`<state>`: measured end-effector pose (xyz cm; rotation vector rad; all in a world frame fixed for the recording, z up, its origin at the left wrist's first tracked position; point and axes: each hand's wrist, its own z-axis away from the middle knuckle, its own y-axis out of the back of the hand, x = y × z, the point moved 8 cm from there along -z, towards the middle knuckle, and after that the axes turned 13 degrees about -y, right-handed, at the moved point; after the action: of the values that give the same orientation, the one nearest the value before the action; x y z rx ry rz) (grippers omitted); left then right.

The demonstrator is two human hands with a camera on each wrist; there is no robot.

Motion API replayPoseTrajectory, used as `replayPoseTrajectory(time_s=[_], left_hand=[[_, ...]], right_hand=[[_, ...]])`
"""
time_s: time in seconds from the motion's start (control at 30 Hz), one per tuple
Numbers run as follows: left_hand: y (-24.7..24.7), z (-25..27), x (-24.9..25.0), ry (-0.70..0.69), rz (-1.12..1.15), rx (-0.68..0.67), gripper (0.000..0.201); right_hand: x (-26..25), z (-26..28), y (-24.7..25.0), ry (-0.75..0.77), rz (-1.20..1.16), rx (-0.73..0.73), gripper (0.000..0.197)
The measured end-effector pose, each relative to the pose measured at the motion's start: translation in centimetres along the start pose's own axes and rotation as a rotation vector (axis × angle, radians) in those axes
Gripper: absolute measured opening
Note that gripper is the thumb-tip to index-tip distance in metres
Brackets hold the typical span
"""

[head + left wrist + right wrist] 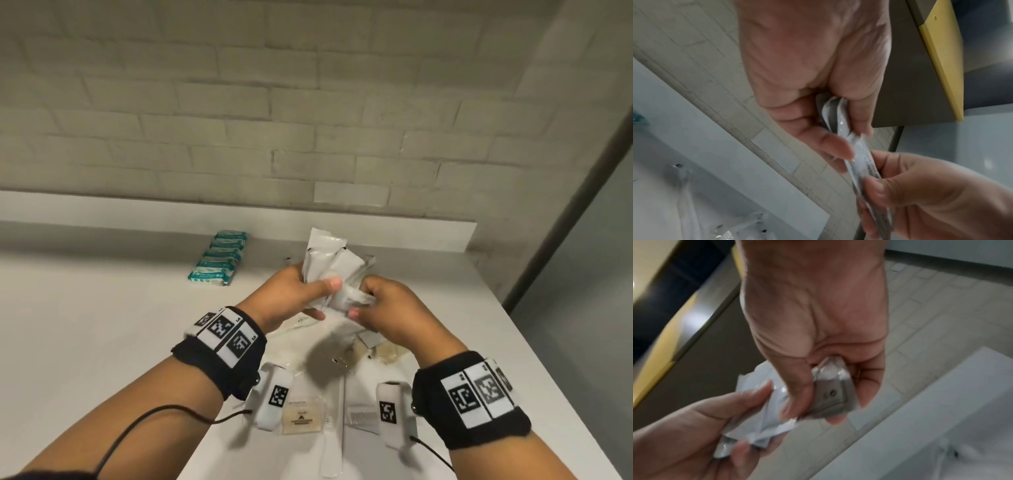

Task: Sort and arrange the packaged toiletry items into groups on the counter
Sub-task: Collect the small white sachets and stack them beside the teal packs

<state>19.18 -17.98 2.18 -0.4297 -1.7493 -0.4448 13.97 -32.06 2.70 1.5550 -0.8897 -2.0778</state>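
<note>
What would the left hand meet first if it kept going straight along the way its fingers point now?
Probably the right hand: the left hand points across toward it, both gripping the white sachets between them. Depth is unclear.

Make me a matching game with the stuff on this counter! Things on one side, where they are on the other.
Things:
1. teal packets
2. white sachets
3. beige soap packet
4. comb

Places:
A. held up in the left hand
B. in a row at the back left of the counter
C. flat on the counter near the right wrist
D. flat on the counter near the left wrist

Pairs: 1-B, 2-A, 3-D, 4-C
</note>
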Motion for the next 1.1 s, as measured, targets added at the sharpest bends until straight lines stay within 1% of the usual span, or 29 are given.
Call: replayPoseTrajectory(time_s=[0.03, 0.1, 0.17, 0.2, 0.23, 0.27, 0.3, 0.33, 0.37, 0.4, 0.47, 0.5, 0.53, 0.57, 0.63, 0.67, 0.73, 0.77, 0.8, 0.87, 0.9, 0.93, 0.97, 1.0, 1.07, 1.1], left_hand=[[0.4, -0.1, 0.1, 0.004, 0.041, 0.027, 0.008], [1.3, 0.0, -0.1, 0.025, 0.071, 0.049, 0.011], [1.0, 0.4, -0.5, 0.058, 0.063, -0.025, 0.016], [0.6, 0.7, -0.7, 0.076, 0.079, -0.071, 0.018], [0.2, 0.9, -0.9, 0.085, 0.101, -0.105, 0.021], [-0.1, 1.1, -1.0, 0.091, 0.127, -0.121, 0.029], [-0.1, 1.1, -1.2, 0.107, 0.148, -0.118, 0.041], [0.2, 1.0, -1.4, 0.136, 0.174, -0.095, 0.052], [0.6, 0.9, -1.6, 0.163, 0.209, -0.060, 0.058], [1.1, 0.8, -1.6, 0.174, 0.250, -0.018, 0.054], [2.6, 0.5, -1.6, 0.147, 0.302, 0.082, 0.025], [3.4, 0.3, -1.5, 0.115, 0.323, 0.136, 0.017], [4.0, 0.2, -1.3, 0.084, 0.344, 0.174, 0.020], [4.4, 0.0, -1.1, 0.059, 0.349, 0.185, 0.023], [4.7, 0.0, -0.6, 0.044, 0.302, 0.191, 0.024], [4.8, 0.0, -0.6, 0.045, 0.273, 0.197, 0.024], [5.0, 0.0, -0.9, 0.051, 0.227, 0.223, 0.023], [5.1, 0.1, -1.2, 0.057, 0.205, 0.238, 0.022], [5.2, 0.2, -1.5, 0.070, 0.192, 0.252, 0.021], [5.2, 0.5, -2.1, 0.136, 0.214, 0.251, 0.028], [4.9, 0.7, -2.4, 0.179, 0.240, 0.227, 0.030], [4.4, 0.8, -2.5, 0.207, 0.259, 0.184, 0.027], [4.0, 0.9, -2.4, 0.214, 0.272, 0.142, 0.022], [3.8, 0.9, -2.4, 0.210, 0.285, 0.128, 0.020], [4.4, 0.5, -2.3, 0.177, 0.289, 0.170, 0.029], [4.8, 0.2, -2.2, 0.157, 0.281, 0.192, 0.033]], right_hand=[[0.3, -0.4, 0.4, -0.012, -0.106, 0.024, 0.015], [0.7, -0.8, 1.5, -0.007, -0.427, 0.018, 0.011], [0.0, -0.6, 1.3, 0.022, -0.670, -0.087, 0.019], [-0.5, -0.6, 0.8, 0.031, -0.718, -0.144, 0.023], [-1.1, -0.5, 0.3, 0.042, -0.716, -0.180, 0.024], [-1.7, -0.5, 0.0, 0.064, -0.689, -0.181, 0.021], [-2.1, -0.6, 0.2, 0.094, -0.671, -0.139, 0.016], [-2.4, -0.7, 0.9, 0.135, -0.674, -0.073, 0.012], [-2.5, -0.7, 1.8, 0.186, -0.674, -0.003, 0.015], [-2.7, -0.5, 2.5, 0.250, -0.649, 0.044, 0.020], [-3.0, 0.3, 2.7, 0.353, -0.493, 0.078, 0.035], [-2.9, 0.5, 2.4, 0.371, -0.392, 0.093, 0.042], [-2.4, 0.5, 1.8, 0.360, -0.316, 0.101, 0.047], [-1.9, 0.5, 1.3, 0.328, -0.283, 0.095, 0.048], [-0.9, 0.4, 0.1, 0.270, -0.293, 0.072, 0.043], [-0.5, 0.4, -0.2, 0.268, -0.316, 0.083, 0.043], [0.1, 0.5, 0.0, 0.277, -0.384, 0.177, 0.047], [0.3, 0.5, 0.4, 0.287, -0.397, 0.256, 0.048], [0.4, 0.7, 1.0, 0.314, -0.375, 0.360, 0.048], [-0.2, 1.6, 2.1, 0.417, -0.247, 0.570, 0.045], [-0.8, 2.1, 2.4, 0.481, -0.165, 0.643, 0.043], [-1.3, 2.5, 2.4, 0.548, -0.083, 0.690, 0.040], [-1.8, 2.9, 2.2, 0.599, -0.008, 0.714, 0.039], [-2.2, 3.1, 1.9, 0.637, 0.053, 0.723, 0.038], [-2.2, 3.0, 1.2, 0.646, 0.135, 0.703, 0.040], [-1.8, 2.6, 0.8, 0.616, 0.149, 0.678, 0.042]])
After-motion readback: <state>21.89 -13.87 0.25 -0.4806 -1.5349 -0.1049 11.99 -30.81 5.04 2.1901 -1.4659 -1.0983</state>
